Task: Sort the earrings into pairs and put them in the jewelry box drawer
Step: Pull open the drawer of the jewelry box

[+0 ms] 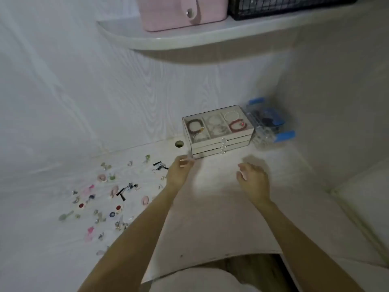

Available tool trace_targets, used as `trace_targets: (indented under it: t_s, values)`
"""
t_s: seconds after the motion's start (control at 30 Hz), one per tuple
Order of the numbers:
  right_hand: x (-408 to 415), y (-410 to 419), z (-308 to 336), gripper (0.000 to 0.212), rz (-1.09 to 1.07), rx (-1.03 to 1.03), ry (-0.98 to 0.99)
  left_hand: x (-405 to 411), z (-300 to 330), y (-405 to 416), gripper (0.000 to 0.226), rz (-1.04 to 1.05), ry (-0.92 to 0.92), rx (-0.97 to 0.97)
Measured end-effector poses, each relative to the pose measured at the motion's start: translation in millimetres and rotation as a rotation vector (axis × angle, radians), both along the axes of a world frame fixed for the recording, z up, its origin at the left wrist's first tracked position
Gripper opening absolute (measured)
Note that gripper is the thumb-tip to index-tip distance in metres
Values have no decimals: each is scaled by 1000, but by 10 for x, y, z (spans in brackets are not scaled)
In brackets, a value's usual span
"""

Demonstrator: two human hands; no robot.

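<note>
A clear jewelry box (219, 131) with three shut drawers and bracelets under its top stands at the back of the white desk (210, 218). Several earrings (105, 199) lie scattered on the desk to the left, in pink, green, black, red and silver. My left hand (180, 171) hovers just in front of the box's lower left corner, fingers loosely curled, holding nothing I can see. My right hand (253, 180) hovers in front of the box to the right, fingers relaxed and empty.
A clear container with blue clips (267, 125) sits right of the box in the corner. A cable hole (179, 143) is in the desk left of the box. Overhead, a curved shelf (189, 39) carries a pink case (181, 11) and a black wire basket (284, 6).
</note>
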State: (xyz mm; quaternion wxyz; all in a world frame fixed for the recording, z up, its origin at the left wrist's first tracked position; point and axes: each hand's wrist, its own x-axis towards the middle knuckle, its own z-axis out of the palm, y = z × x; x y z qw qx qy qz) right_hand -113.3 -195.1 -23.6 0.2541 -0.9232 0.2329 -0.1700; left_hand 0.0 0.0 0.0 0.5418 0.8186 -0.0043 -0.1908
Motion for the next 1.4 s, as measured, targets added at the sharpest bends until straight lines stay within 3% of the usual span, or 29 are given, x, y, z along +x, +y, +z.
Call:
trace_targets:
  t_s: [0.17,0.27,0.53,1.07,1.2,1.4]
  values:
    - [561,0,-20,22,-78,148,71,417,17,-237,50,103,53,-160]
    - [792,-30,-83,26,-154,208,150,525,-88,-300,44,111,139,-213]
    - [1149,-59,-324,27,-201,110,261,666,-247,-314,37,131,54,-172]
    - [398,48,-407,12,-296,184,117,255,-353,-393,53,195,18,-39]
    - [262,94,-420,13,-286,235,84,32,-503,-356,40,18,5,77]
    - [52,153,-457,16,-283,240,111,-60,-611,-268,51,-104,-35,152]
